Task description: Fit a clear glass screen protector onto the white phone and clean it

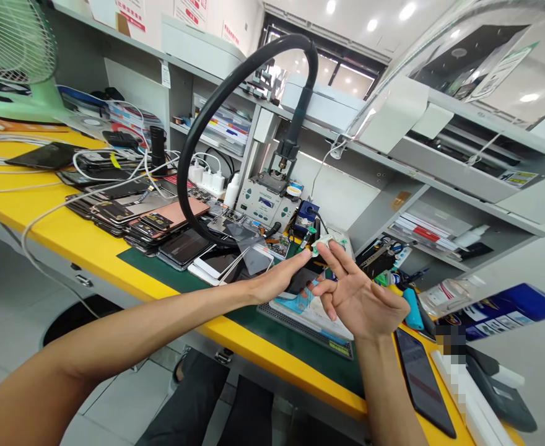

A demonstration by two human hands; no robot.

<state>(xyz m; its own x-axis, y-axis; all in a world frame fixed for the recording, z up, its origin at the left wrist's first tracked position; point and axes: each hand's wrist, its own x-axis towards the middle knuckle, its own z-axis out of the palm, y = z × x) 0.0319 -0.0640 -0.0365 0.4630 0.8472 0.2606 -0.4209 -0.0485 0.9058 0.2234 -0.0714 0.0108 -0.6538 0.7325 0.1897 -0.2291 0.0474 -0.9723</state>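
Observation:
My left hand [279, 277] reaches in over the bench, seen edge-on with its fingers stretched forward. My right hand [358, 294] is turned palm towards me; two fingers point up and left, the others are partly bent, and the thumb stands apart. A small white and green piece [321, 243] shows at the fingertips of both hands; whether they touch it I cannot tell. Below the hands lie a dark-screened phone [301, 280], partly hidden, and a blue see-through item [298, 303] on a white surface with a grey mesh edge [309, 334]. Both hands look open.
Stacked phones and phone parts [156, 217] cover the left of the green mat [147, 263]. A thick black hose [193, 124] arches over a soldering station [265, 201]. At right lie a black phone [423, 381] and a bottle [446, 294]. White cables [44, 217] hang over the yellow edge.

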